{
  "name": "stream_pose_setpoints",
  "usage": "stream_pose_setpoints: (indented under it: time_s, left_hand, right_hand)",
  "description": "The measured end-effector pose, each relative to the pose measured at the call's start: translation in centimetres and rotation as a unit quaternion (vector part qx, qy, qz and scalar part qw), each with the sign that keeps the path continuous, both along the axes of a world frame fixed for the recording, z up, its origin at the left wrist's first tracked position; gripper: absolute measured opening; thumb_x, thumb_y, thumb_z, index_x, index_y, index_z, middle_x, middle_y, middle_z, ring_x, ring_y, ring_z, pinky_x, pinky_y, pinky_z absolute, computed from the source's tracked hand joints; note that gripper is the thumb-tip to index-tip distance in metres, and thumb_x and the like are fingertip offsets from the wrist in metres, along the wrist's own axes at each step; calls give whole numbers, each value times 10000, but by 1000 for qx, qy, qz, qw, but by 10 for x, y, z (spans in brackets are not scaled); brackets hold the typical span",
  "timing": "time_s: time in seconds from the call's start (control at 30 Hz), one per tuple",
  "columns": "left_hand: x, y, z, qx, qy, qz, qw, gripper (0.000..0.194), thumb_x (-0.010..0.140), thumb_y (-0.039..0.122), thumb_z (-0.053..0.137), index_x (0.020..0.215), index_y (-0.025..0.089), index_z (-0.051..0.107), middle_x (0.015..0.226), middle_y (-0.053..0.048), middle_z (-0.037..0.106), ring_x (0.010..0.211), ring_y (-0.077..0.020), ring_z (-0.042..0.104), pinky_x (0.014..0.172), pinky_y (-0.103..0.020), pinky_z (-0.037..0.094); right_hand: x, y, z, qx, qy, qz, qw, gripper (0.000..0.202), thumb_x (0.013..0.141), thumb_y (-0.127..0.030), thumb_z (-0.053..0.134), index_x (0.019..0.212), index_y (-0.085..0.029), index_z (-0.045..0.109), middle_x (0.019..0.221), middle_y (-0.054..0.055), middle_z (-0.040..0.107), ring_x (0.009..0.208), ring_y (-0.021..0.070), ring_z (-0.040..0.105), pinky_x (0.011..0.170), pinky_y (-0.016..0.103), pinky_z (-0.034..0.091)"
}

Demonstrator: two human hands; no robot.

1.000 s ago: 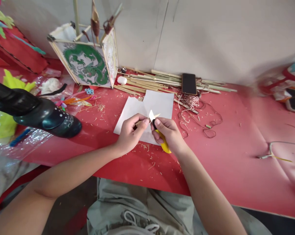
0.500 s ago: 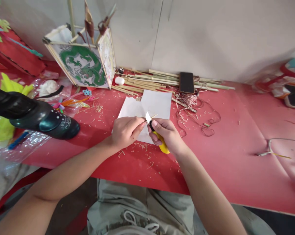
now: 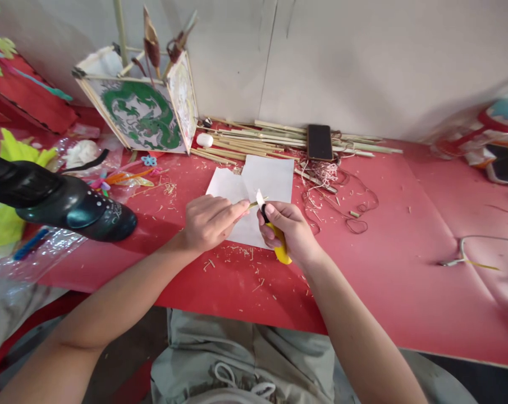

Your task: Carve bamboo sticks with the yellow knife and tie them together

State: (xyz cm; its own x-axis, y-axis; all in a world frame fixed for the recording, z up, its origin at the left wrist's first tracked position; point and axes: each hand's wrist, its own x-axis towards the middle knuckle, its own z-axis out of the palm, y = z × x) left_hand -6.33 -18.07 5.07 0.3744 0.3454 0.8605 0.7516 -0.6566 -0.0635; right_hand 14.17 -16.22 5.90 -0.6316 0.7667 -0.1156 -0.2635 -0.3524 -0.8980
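Closed around a thin bamboo strip [image 3: 254,204], my left hand [image 3: 209,220] is above the white paper [image 3: 270,174]. My right hand [image 3: 291,229] grips a yellow utility knife [image 3: 282,247] with a black collar and its blade out. The blade crosses the strip close to my right thumb, and the strip's tip shows just beyond it. Most of the strip's other end is hidden in my left fist. Pale shavings [image 3: 257,280] lie on the red table [image 3: 363,269] below both hands.
Bamboo strips [image 3: 245,143] and a phone [image 3: 320,142] lie along the wall. A dragon-painted paper lantern [image 3: 142,115] stands back left, a dark bottle [image 3: 81,205] in front of it. Tangled string [image 3: 325,174] is right of the paper; wire pliers-like metal piece [image 3: 462,255] lies far right.
My left hand has shifted left, away from the knife, and more of the strip shows between the hands. My right hand and the knife have moved slightly right.
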Motion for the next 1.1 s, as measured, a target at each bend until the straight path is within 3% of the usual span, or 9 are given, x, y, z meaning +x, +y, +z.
stream_pose_setpoints:
  time_s: [0.17,0.33,0.5,0.67,0.8,1.1]
  left_hand:
    - [0,0,-2,-25,-15,-18,999,133,965,191,625,1097,182,644,649,17,642,559,-113,565,568,-306,356]
    - [-1,0,-4,-32,-40,-31,998,155,967,193,618,1121,190,638,647,22,644,566,-113,582,575,-285,382]
    - [0,0,-6,-66,-45,-35,996,105,975,201,598,1062,185,655,659,9,655,580,-114,594,592,-279,400]
    - [2,-2,-10,-87,-82,-48,992,132,967,189,606,1087,195,661,726,0,699,623,-113,619,624,-262,441]
    - [7,-6,-12,-137,-129,-55,981,96,958,158,602,1017,178,676,751,-11,713,627,-102,608,629,-244,453]
    - [16,-13,-17,-222,-228,-38,947,118,960,203,613,1006,177,719,789,-15,739,628,-85,618,591,-205,463]
  right_hand:
    - [0,-1,1,11,-21,43,999,326,953,-445,615,780,-169,600,508,-49,463,393,53,347,402,194,262]
    - [1,2,1,-13,-15,-34,999,330,916,-461,655,770,-177,575,523,-56,457,388,49,331,394,197,251]
    - [-1,-1,4,7,-26,32,999,326,930,-449,636,771,-170,586,513,-50,465,392,54,348,399,198,255]
    - [-1,-3,6,-2,-23,-3,1000,317,935,-446,626,776,-177,574,516,-58,460,393,50,326,397,195,248]
    - [-2,-4,7,12,-29,29,999,321,945,-442,607,771,-174,574,510,-56,452,395,53,332,404,201,250]
    - [-2,-3,6,-11,-36,-29,999,309,935,-423,608,755,-177,555,510,-58,447,393,53,334,396,198,248]
